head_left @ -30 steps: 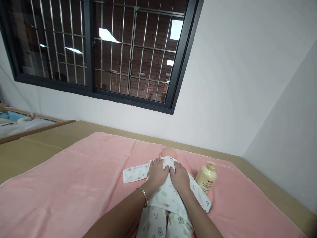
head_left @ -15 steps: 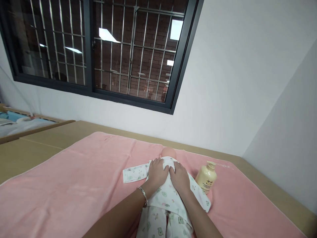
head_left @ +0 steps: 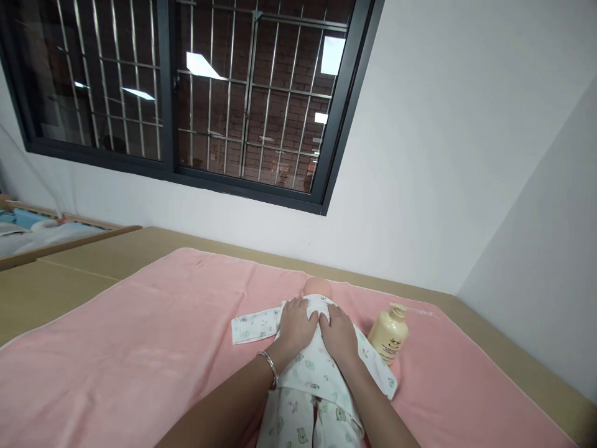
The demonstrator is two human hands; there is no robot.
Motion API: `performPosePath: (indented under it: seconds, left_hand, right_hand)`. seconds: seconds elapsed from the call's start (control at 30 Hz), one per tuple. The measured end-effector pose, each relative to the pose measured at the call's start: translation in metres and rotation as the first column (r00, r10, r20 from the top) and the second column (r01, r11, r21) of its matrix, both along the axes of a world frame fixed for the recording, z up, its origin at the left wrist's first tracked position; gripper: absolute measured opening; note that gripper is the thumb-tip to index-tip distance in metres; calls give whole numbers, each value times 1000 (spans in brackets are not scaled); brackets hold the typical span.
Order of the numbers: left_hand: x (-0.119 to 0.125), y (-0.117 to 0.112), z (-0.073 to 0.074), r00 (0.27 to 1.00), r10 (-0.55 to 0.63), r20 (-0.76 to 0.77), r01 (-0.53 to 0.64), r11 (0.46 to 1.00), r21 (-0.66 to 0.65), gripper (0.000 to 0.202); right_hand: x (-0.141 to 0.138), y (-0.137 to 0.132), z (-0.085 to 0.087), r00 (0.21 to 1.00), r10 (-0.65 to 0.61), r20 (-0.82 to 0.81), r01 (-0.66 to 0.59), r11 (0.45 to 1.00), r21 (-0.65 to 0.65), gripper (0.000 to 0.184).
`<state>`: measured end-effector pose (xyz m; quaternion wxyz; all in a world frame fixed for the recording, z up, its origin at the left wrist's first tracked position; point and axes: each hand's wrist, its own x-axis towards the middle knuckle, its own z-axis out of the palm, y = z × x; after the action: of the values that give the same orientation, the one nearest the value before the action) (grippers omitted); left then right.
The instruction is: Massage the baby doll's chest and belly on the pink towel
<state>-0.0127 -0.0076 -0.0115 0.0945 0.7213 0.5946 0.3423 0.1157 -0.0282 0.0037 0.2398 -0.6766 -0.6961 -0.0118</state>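
Note:
A baby doll [head_left: 318, 287] lies on a pink blanket [head_left: 153, 323], its head toward the wall. It wears a white patterned top [head_left: 313, 370] and matching trousers [head_left: 291, 418]. My left hand [head_left: 297, 323] rests flat on the left side of the doll's upper body, fingers stretched out. On the other side my right hand [head_left: 339, 330] lies the same way, and the two thumbs nearly meet in the middle. A silver bangle [head_left: 270, 367] is on my left wrist. One sleeve [head_left: 254, 326] spreads out to the left, the other slants down to the right beneath my right forearm.
A yellow pump bottle [head_left: 389, 333] stands on the blanket close to the right sleeve. Behind the wooden table edge [head_left: 373, 277] rises a white wall with a barred window [head_left: 252, 99]. At far left is a wooden-framed bed or tray [head_left: 60, 235] with cloths in it.

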Motion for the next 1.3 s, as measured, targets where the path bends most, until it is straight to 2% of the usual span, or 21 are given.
performPosePath:
  seconds: [0.67,0.77,0.83,0.9,0.97,1.03,1.1,1.23,1.3]
  left_hand:
    - [1,1,-1,1000,4,-1,-4,1000,-4,39]
    - [0,3,-3,1000,-15,-9,15,1000,8,37]
    - [-1,5,-2,998,-57,-12,57,998,27,37]
    - [-4,6,-1,988,-152,-26,153,988,38,38]
    - [-6,7,2,968,-249,-39,250,967,44,42]
    - [-7,6,4,959,-282,-34,284,957,63,43]
    - [-6,1,4,971,-238,-13,238,966,97,39]
    - [-1,-9,1,998,-59,-2,59,988,142,27]
    - [-1,-11,0,1000,12,-16,-9,991,132,25]
  right_hand:
    - [-1,-2,4,1000,8,14,-8,1000,4,46]
    - [6,3,1,998,64,19,-64,998,-21,49]
    - [13,8,-2,989,147,11,-147,988,-57,51]
    - [20,11,-3,977,212,-7,-212,974,-81,51]
    - [22,10,-1,973,231,-10,-231,970,-75,50]
    - [18,5,3,972,232,24,-230,972,-53,47]
    - [7,-3,8,981,176,81,-174,984,-28,43]
    - [-13,-16,15,982,-26,186,34,999,-36,40]
    - [-15,-17,14,981,-41,192,52,997,-50,41]
